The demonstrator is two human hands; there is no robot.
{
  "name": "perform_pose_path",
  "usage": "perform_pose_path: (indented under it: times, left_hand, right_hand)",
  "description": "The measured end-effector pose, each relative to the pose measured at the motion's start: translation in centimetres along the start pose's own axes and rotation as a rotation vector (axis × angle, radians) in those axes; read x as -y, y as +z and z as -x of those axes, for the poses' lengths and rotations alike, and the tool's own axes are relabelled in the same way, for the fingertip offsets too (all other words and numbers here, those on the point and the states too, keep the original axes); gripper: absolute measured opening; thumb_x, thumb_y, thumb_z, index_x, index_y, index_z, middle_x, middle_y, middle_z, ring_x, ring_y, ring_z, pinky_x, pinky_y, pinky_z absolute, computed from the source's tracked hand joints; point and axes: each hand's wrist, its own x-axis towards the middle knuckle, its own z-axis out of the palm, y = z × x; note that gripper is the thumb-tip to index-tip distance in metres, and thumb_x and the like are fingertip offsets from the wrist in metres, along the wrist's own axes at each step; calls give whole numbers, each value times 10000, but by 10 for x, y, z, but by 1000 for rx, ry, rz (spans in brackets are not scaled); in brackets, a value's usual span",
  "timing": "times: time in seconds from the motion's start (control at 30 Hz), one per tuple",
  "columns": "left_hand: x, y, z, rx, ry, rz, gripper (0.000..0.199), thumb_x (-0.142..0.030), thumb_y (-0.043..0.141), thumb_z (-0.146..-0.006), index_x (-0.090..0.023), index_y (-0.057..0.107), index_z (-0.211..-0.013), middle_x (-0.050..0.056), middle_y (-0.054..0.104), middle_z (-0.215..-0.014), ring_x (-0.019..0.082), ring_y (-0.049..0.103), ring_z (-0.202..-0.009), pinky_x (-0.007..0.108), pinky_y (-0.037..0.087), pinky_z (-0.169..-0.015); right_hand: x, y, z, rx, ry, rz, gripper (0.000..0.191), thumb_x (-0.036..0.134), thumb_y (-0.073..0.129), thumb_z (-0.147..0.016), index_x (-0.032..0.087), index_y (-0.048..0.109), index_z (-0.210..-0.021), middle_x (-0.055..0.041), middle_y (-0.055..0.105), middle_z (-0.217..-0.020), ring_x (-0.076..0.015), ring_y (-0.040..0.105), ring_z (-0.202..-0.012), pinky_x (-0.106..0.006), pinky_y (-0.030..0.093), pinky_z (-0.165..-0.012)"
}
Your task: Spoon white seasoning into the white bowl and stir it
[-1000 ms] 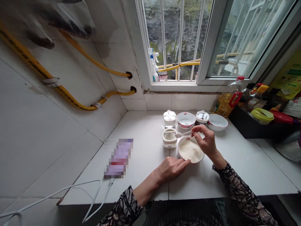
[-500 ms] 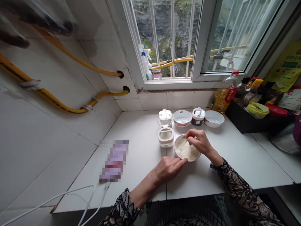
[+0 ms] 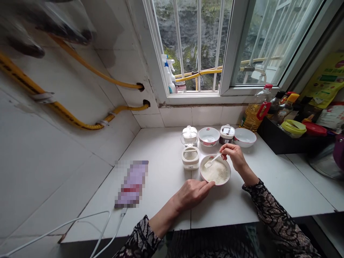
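Note:
A white bowl with a pink rim (image 3: 229,176) stands on the counter, with a pale, grainy white substance (image 3: 217,172) in it. My left hand (image 3: 194,193) grips the bowl's near rim, thumb on the edge and the other fingers curled out of sight. Between the fingertips of my right hand (image 3: 234,157) is the handle of a small white spoon (image 3: 209,163). Its scoop hangs over the left part of the bowl, tilted down toward the contents. Just left of the bowl is a cream seasoning jar (image 3: 190,163) with its clear lid (image 3: 189,138) flipped back.
Behind are a floral bowl (image 3: 209,137), a lidded dark jar (image 3: 227,134) and a shallow white bowl (image 3: 244,138). An oil bottle (image 3: 254,111) and a black rack (image 3: 276,138) of condiments stand right. A blurred purple object (image 3: 131,184) with a white cable lies left.
My right hand has moved slightly right and back, lifting the spoon so its scoop shows above the contents. My left hand stays at the bowl's rim. The view has shifted slightly.

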Motion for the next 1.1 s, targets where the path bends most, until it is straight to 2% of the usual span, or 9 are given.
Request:
perform_pose_path:
  times: [0.23, 0.37, 0.5, 0.63, 0.7, 0.77, 0.83, 0.97, 1.1]
  left_hand:
    - [0, -1, -2, -14, -1, 2, 226, -94, 397, -973, -122, 569, -1116, -30, 583, -618, 87, 527, -450, 202, 372, -399]
    - [-1, -3, -5, -32, 1, 8, 223, -93, 379, -979, -122, 569, -1093, -34, 575, -603, 88, 519, -436, 211, 359, -384]
    - [-1, -3, -5, -25, 7, -7, 227, -86, 366, -984, -116, 568, -1082, -31, 579, -604, 88, 524, -439, 211, 357, -383]
    - [-1, -2, -5, -11, 15, -18, 221, -78, 373, -975, -112, 561, -1087, -26, 593, -616, 93, 542, -458, 210, 379, -386]
    - [-1, -2, -5, -7, 18, -23, 217, -77, 378, -972, -111, 562, -1083, -24, 597, -623, 93, 545, -464, 208, 387, -388]
    - [-1, -3, -5, -5, 19, -30, 219, -77, 376, -972, -115, 566, -1075, -27, 587, -614, 92, 536, -458, 209, 381, -383]
    - [-1, -4, -6, -8, 17, -37, 227, -75, 368, -972, -118, 569, -1069, -31, 572, -599, 94, 521, -444, 216, 367, -373]
    - [-1, -5, -5, 1, 9, -33, 232, -87, 366, -981, -118, 573, -1081, -30, 572, -605, 94, 520, -444, 218, 372, -378]
    - [-1, -3, -3, 14, 9, -8, 237, -99, 375, -985, -110, 569, -1120, -25, 584, -626, 87, 539, -462, 199, 390, -394]
  right_hand:
    - [-5, 7, -4, -5, -12, -79, 63, 223, 620, -597, 173, 656, -609, 13, 586, -461, -117, 503, -465, -260, 400, -502]
    - [-6, 21, 0, -13, -146, -36, 96, 277, 647, -694, 185, 648, -721, 5, 639, -571, -138, 569, -538, -282, 471, -567]
    - [-8, 34, 8, -27, -450, 202, 81, 269, 593, -853, 201, 632, -871, -31, 689, -750, -169, 635, -671, -305, 500, -628]
    - [-12, 40, 11, 121, -889, 614, 136, 153, 515, -918, 205, 634, -879, -33, 686, -722, -178, 603, -681, -366, 485, -762]
    - [-11, 40, 12, 153, -986, 683, 159, 128, 500, -918, 207, 633, -879, -26, 686, -706, -175, 587, -653, -382, 476, -791]
    - [-7, 38, 15, 97, -938, 649, 148, 144, 508, -916, 214, 636, -889, -31, 695, -726, -187, 606, -686, -383, 482, -797]
    - [-2, 34, 18, 15, -794, 561, 116, 187, 533, -904, 222, 641, -883, -36, 696, -740, -202, 626, -725, -374, 497, -777]
    - [3, 18, 19, -77, -527, 402, 77, 234, 560, -834, 223, 634, -815, -10, 657, -683, -180, 595, -618, -334, 498, -650]
    - [-3, 5, 14, -51, -508, 512, 99, 189, 537, -754, 217, 623, -715, 3, 622, -612, -165, 554, -589, -309, 450, -633]
